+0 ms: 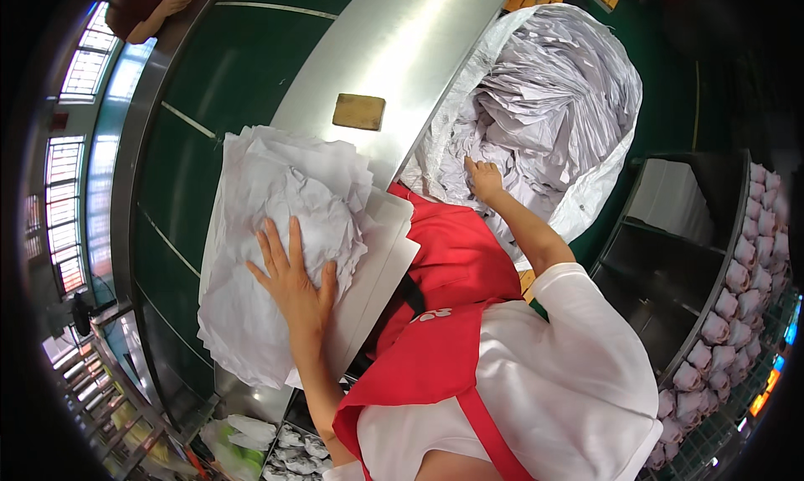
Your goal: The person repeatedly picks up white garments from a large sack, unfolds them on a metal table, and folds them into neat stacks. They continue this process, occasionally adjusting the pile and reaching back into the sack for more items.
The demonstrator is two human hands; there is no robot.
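Nearest me, on the near right of the crumpled paper stack, is the person's red apron (444, 246), worn over a white shirt. The stack (243, 305) itself is white and ragged-edged, and the left hand (293, 284) lies on top of it, fingers spread and thumb out, pressing nothing between them. Smoother flat sheets (381, 259) poke out from under the stack's right side.

To the right of the stack and a little beyond it, the right hand (486, 181) reaches into a white sack (586, 209), its fingertips at the loose paper (569, 87) packed inside; I can't tell whether they pinch a sheet.

Just past the stack's far edge, a brown block (358, 111) sits on a steel table (402, 54) that runs on away from it. Well off to the stack's right, wrapped pale bundles (712, 338) line a dark metal rack (653, 313). Beyond the stack's far left stretches a green belt (243, 70), and past that are a co-worker's hands (176, 1), by a dark red top.
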